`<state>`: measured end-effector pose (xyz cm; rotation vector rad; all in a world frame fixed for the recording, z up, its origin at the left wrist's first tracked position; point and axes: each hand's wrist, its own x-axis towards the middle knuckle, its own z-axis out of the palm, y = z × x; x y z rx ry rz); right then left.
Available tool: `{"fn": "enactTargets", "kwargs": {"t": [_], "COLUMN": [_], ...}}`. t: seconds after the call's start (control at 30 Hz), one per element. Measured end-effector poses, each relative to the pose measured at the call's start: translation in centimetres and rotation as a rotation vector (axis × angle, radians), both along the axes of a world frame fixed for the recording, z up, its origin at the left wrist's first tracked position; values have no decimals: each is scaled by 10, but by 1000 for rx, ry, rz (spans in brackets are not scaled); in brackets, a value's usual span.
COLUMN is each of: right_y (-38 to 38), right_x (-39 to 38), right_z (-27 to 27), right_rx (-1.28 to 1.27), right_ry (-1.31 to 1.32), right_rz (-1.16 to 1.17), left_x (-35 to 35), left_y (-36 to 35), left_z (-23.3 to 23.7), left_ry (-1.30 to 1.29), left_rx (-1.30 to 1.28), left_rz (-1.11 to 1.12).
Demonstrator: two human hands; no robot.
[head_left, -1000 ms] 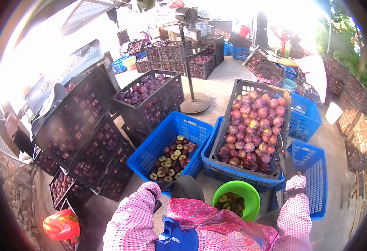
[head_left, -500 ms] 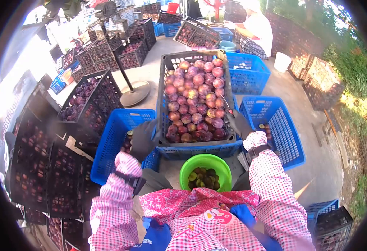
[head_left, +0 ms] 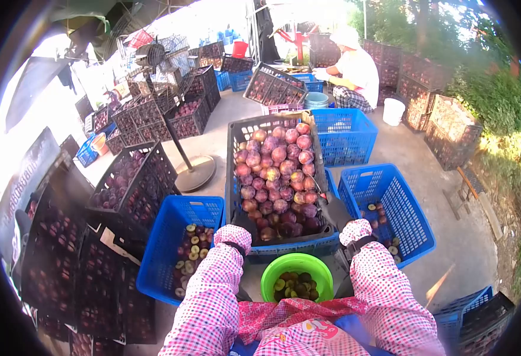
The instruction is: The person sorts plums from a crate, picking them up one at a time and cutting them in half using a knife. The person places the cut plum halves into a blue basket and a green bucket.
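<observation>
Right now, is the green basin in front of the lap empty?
No, the green basin has a pile of dark and yellow-green fruit pieces in its bottom.

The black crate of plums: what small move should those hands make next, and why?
Probably close the left hand on one plum near it and lift it out. That hand is at the near left of the black crate, beside the plums; the right hand holds what looks like a thin blade, and cut fruit lies in the left blue basket.
</observation>
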<state>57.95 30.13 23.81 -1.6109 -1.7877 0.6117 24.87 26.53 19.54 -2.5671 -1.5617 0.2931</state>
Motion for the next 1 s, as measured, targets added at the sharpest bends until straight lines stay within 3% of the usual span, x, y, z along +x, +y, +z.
{"fn": "enactTargets", "kwargs": {"t": [0.23,0.27,0.3,0.37,0.43,0.5,0.57,0.63,0.67,0.77,0.83,1.0], "right_y": [-8,-6,-8,-18,-27,-50,-91,-119,-124,-138,-146,-153], "right_x": [-3,-5,-8,-12,-23,-36,-54,-69,-73,-80,-83,-86], "right_z": [5,3,-1,0,4,8,60,91,95,100,101,96], "right_rx": [44,71,91,97,121,415,213,262,256,231,376,402], "right_ry": [-42,-39,-34,-18,0,47,247,267,265,192,151,164], "right_rz": [-17,-32,-44,-19,25,55,213,272,274,355,362,354], "left_x": [16,-3,25,25,29,36,41,44,45,50,54,58], "left_y": [6,26,-10,-3,-30,-59,-82,-96,-107,-118,-126,-136], "left_z": [29,-22,17,24,50,72,81,87,100,112,117,111], "left_ry": [-279,-175,-835,-1607,-2207,-2259,-2303,-2376,-2393,-2322,-2307,-2286], "left_rx": [-281,40,180,-637,-1077,-974,-876,-886,-997,-1009,-929,-868], "left_rz": [145,-205,140,380,124,172,238,196,185,57,100,126]}}
